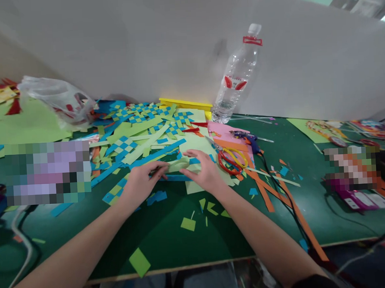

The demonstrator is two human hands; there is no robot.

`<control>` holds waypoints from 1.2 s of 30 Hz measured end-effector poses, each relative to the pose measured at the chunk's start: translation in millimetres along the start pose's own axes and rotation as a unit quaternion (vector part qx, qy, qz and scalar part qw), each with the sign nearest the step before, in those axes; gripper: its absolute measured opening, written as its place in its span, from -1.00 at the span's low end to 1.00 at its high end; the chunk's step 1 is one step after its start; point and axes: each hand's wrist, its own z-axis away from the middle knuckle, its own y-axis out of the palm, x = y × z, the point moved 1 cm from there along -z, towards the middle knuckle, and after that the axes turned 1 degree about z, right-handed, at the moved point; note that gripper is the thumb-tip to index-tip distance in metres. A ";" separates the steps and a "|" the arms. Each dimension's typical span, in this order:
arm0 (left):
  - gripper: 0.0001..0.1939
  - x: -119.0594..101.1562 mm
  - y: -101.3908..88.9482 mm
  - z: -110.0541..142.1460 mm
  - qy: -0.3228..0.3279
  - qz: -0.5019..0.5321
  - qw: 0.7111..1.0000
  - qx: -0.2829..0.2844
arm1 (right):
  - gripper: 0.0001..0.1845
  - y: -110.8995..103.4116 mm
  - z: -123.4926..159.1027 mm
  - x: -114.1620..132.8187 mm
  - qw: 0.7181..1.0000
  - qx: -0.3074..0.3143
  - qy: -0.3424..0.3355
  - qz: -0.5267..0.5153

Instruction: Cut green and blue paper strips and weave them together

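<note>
A light green paper strip [178,164] is stretched between my hands, just above the paper-strewn table. My left hand [139,182] pinches its left end between thumb and fingers. Curved around the other end is my right hand [204,171], thumb below and fingers above; the exact contact is hard to make out. Beneath and behind them are blue strips [176,178] and a pale green sheet [194,187]. Red-and-yellow-handled scissors [231,162] rest right of my right hand. A woven blue-and-green piece [115,192] lies left of my left hand.
Woven checkered pieces [139,114] are heaped toward the grey partition [125,44]. A clear plastic bottle [236,75] stands behind. To the right are a blue glue gun [250,140] with a black cord [276,180] and orange strips [299,220]. A plastic bag [57,99] sits at left.
</note>
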 end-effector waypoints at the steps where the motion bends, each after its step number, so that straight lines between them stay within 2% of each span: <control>1: -0.66 -0.3 0.5 0.7 0.011 0.000 1.000 0.003 | -0.55 1.4 -0.2 -1.4 1.000 0.007 0.008 -0.011; 5: -0.60 -0.8 0.4 1.2 0.005 -0.002 1.000 0.012 | -0.81 2.7 -1.1 -3.0 0.996 0.013 0.047 -0.072; 8: -0.55 0.1 -0.5 -0.1 -0.029 0.042 0.999 0.005 | -0.88 1.4 -1.9 -2.7 0.994 0.000 0.056 -0.091; 13: -0.46 -0.2 -0.4 -3.4 -0.035 0.124 0.992 -0.013 | -0.89 1.5 -2.3 -4.7 0.994 0.005 0.061 -0.095; 20: -0.62 -2.8 -2.2 -2.8 -0.057 0.093 0.994 0.001 | -0.88 2.0 -2.0 -4.3 0.994 0.013 0.056 -0.089; 24: -0.68 -3.7 -3.7 -2.0 -0.067 0.093 0.993 -0.011 | -0.87 1.8 -2.0 -4.4 0.995 0.013 0.052 -0.090; 28: -0.67 -1.4 -3.2 -2.9 -0.070 0.109 0.991 -0.021 | -0.86 2.0 -2.2 -4.4 0.994 0.015 0.057 -0.087; 36: -0.61 2.4 -4.0 -4.6 -0.079 0.132 0.987 -0.039 | -0.78 2.2 -3.0 -8.7 0.989 -0.016 0.110 -0.101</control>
